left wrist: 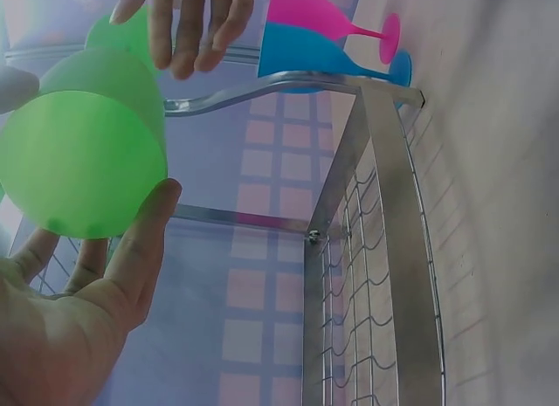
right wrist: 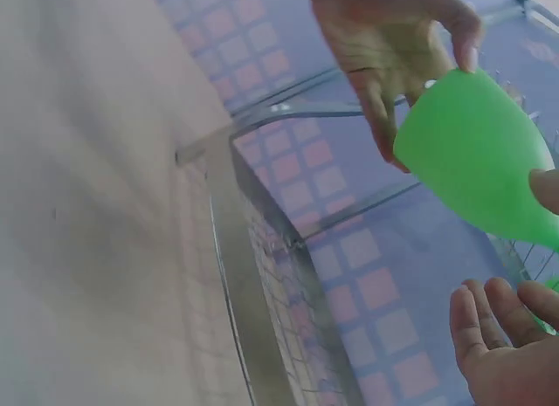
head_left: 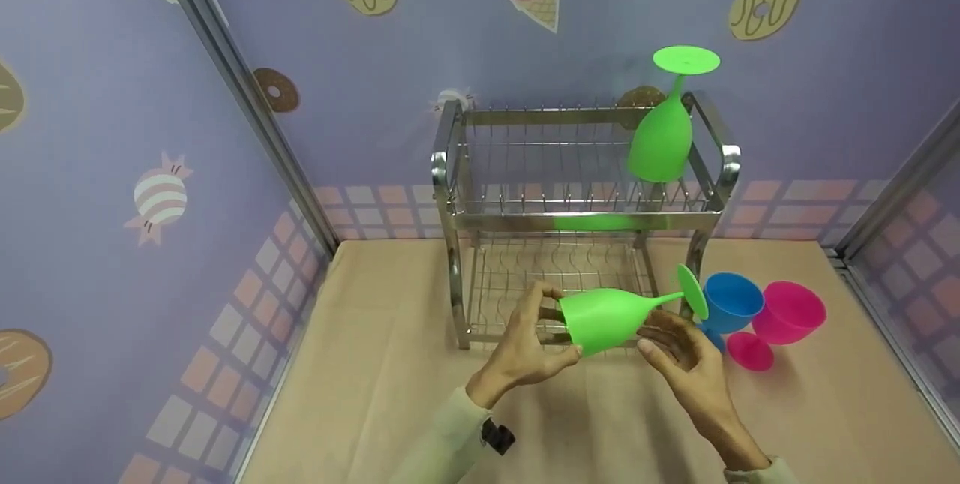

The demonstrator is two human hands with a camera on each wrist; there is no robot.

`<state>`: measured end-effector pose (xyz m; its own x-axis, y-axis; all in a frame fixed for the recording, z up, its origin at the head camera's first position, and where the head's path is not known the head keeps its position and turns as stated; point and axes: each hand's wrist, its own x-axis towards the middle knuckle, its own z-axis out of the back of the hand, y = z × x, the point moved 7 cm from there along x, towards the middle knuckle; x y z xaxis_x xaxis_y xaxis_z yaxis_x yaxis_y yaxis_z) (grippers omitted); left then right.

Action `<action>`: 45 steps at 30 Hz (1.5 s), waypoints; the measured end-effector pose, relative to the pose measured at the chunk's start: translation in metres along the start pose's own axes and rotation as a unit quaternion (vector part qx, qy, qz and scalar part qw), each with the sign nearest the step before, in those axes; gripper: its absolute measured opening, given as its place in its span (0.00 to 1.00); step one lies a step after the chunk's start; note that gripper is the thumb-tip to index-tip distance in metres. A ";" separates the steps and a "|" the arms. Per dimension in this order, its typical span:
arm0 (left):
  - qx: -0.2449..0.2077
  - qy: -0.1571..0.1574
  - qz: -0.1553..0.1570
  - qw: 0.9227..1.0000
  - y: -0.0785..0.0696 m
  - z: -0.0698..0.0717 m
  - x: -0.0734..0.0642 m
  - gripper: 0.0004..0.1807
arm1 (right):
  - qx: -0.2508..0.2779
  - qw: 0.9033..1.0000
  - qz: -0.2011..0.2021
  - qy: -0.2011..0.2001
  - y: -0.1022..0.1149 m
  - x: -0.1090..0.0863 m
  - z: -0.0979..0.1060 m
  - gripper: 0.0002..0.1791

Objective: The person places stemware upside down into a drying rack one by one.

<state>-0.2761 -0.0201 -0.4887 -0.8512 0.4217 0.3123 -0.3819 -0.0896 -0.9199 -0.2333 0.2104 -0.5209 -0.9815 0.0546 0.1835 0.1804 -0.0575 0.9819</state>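
Note:
A green plastic wine glass (head_left: 606, 317) lies tipped on its side in the air, in front of the rack, its foot pointing right. My left hand (head_left: 523, 355) holds it at the rim end of the bowl, thumb on the near side and fingers on the far side. Just below the stem is my right hand (head_left: 694, 375), with loosely bent fingers that do not close round the glass; whether they touch it is unclear. The left wrist view looks at the bowl's mouth (left wrist: 80, 166). In the right wrist view the bowl (right wrist: 476, 153) spans between both hands.
Behind the hands stands a two-tier metal dish rack (head_left: 585, 222). Another green wine glass (head_left: 661, 140) sits upside down on its upper tier, at the right. Right of the rack, a blue wine glass (head_left: 731, 304) and a pink wine glass (head_left: 791, 311) stand upright on the table (head_left: 375, 364).

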 end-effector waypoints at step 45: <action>0.028 0.021 -0.035 0.999 0.001 -0.015 -0.001 0.38 | 0.304 0.952 -0.005 0.025 0.004 0.007 -0.035 0.30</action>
<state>-0.2700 -0.0071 -0.4937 -0.8061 0.4659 0.3648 -0.4614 -0.1090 -0.8804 -0.2415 0.1761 -0.5173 -0.9824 0.0027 0.1865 0.1594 0.5321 0.8315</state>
